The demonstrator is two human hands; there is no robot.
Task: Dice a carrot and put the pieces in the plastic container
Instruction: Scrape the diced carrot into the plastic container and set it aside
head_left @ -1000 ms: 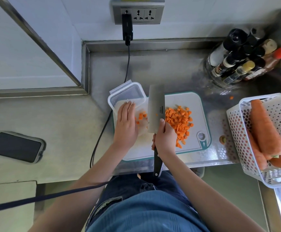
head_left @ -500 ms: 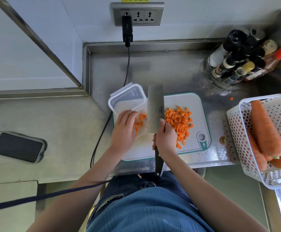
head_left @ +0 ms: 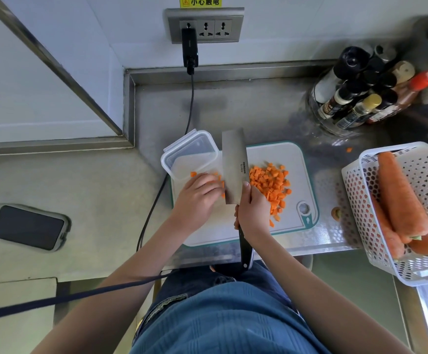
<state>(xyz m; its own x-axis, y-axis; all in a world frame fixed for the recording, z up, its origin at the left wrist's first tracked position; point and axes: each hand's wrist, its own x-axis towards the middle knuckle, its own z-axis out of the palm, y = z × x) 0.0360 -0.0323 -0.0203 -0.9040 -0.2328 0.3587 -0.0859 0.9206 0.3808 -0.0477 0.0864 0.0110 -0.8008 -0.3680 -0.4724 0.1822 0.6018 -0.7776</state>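
A heap of small orange carrot cubes (head_left: 270,186) lies on the white cutting board, just right of the right hand's fingers (head_left: 246,186) and the blade. A few more cubes (head_left: 219,178) show at the left hand's fingers (head_left: 207,181). The clear, open plastic container (head_left: 190,153) sits just beyond those fingers, one cube (head_left: 193,174) at its near edge.

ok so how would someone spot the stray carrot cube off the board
Start at the white basket of whole carrots on the right. Just beyond its far left corner, one carrot cube lies alone on bare steel counter, apart from the pile on the board.
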